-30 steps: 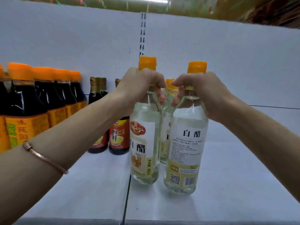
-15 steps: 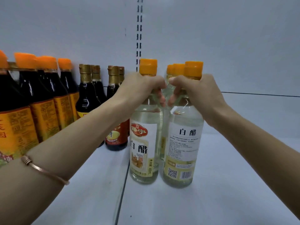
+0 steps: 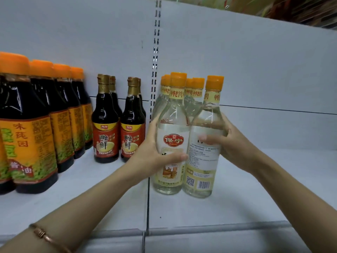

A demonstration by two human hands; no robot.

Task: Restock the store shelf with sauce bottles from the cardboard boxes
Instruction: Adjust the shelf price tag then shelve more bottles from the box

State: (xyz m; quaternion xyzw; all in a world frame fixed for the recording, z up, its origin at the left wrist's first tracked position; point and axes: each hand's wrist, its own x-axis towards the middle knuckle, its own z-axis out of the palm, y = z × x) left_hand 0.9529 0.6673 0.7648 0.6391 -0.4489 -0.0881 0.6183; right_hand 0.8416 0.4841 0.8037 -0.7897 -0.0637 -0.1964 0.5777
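Gripping the two front vinegar bottles by their bodies, I have one in each hand. My left hand point(image 3: 153, 157) wraps the left bottle point(image 3: 172, 143), thumb across its label, fingers curled round the far side; the red badge reads 保宁. My right hand point(image 3: 231, 143) curls round the right bottle point(image 3: 204, 152), fingertips on its white back label, where I see fine print too small to read, a QR code and a barcode. Both bottles stand upright on the shelf point(image 3: 237, 207), touching each other, with more clear orange-capped bottles point(image 3: 194, 95) right behind them; neck bands read 中华老字号. Just left stand two dark bottles with red labels point(image 3: 106, 141) marked 加加 and 鲜, others behind. Further left, a row of larger soy bottles point(image 3: 34, 136) with orange caps and orange labels; I read 味莼园 and 酱油. A bangle point(image 3: 45, 236) sits on my left wrist.
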